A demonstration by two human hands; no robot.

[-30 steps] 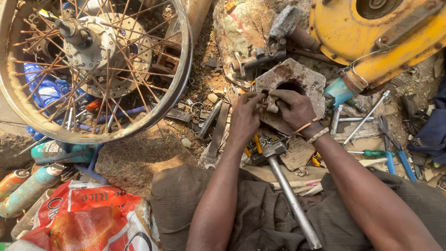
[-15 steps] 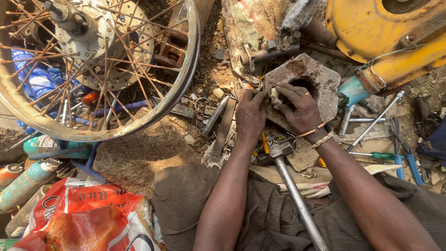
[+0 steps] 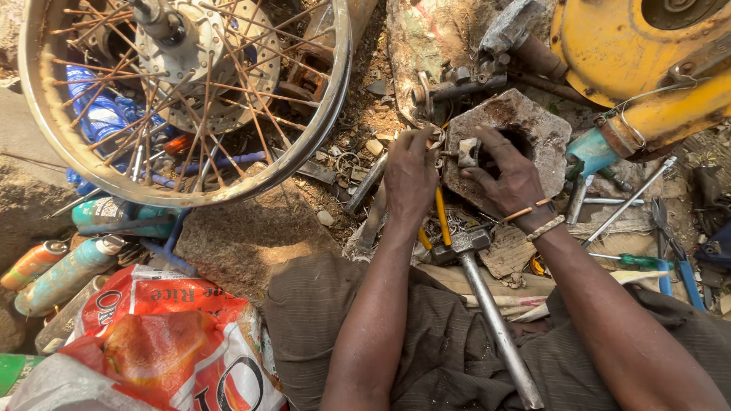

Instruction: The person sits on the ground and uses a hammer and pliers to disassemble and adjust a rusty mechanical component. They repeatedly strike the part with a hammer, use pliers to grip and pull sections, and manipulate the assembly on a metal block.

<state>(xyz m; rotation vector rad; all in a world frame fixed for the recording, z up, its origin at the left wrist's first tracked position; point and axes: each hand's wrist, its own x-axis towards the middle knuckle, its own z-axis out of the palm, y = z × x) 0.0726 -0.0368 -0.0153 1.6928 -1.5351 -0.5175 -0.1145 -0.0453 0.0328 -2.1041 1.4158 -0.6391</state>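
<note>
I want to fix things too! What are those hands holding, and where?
Both the left hand and right hand pinch a small metal part by its ends.

Yellow-handled pliers (image 3: 442, 217), grey block (image 3: 525, 133)

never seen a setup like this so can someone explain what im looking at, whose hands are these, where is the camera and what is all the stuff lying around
The camera sits on a person's head and looks down, so the two bare arms are the wearer's own. No machine is involved. The left hand and right hand meet at a rough grey block on the dirt ground, pinching a small metal part against it; what that part is I cannot tell. Just below the hands lies a hammer with a long metal handle. At upper left is a spoked wheel, at upper right a yellow metal body. A green-handled screwdriver lies to the right, spray cans and a red and white sack at lower left.
</note>
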